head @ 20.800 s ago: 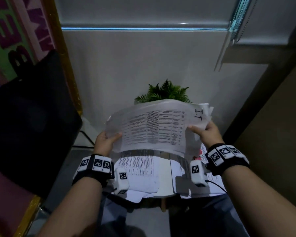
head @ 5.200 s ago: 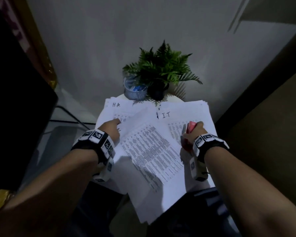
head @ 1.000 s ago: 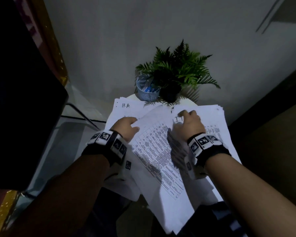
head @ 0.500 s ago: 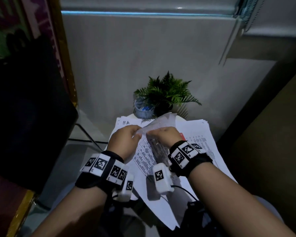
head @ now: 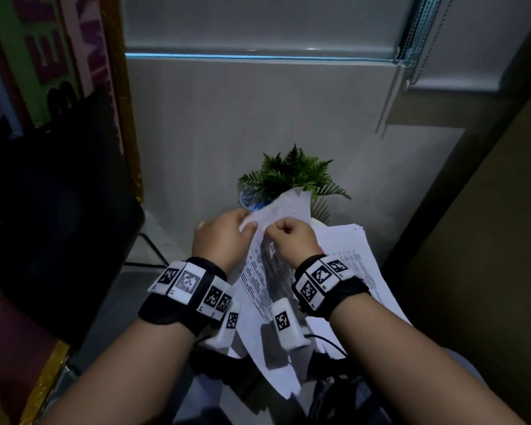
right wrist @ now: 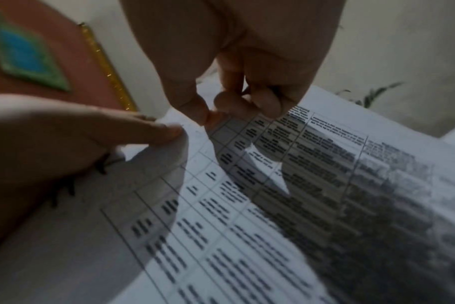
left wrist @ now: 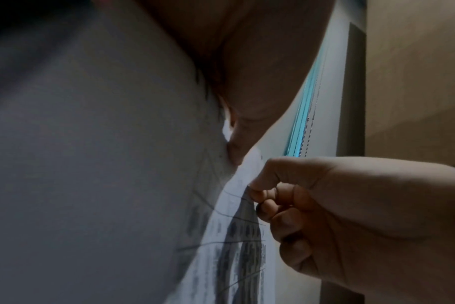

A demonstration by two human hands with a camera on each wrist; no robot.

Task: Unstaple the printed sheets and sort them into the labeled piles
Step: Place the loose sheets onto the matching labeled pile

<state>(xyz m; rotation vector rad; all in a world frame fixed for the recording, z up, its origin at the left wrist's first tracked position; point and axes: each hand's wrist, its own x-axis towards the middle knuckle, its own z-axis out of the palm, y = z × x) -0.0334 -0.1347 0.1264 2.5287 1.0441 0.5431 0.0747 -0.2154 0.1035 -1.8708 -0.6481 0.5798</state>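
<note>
I hold a set of printed sheets [head: 264,271] up over the table by its top corner, the rest hanging toward my lap. My left hand [head: 247,220] grips the corner, thumb on the near side. My right hand [head: 278,224] pinches the top edge just beside it with thumb and forefinger, other fingers curled. The right wrist view shows that pinch [right wrist: 208,118] on the table-printed sheet [right wrist: 286,195] and the left fingers [right wrist: 166,131] on the folded corner. In the left wrist view the sheet [left wrist: 117,164] fills the frame. A paper pile [head: 353,256] lies at right.
A potted fern [head: 292,173] and a blue cup [head: 250,200] stand at the back of the small table, against the wall. A dark chair back [head: 59,216] is at the left. A brown wall panel [head: 488,240] closes the right side.
A second ago both hands lay low over the sheets on the table. They have lifted the set's corner and now pinch it close together; the head view has tilted up.
</note>
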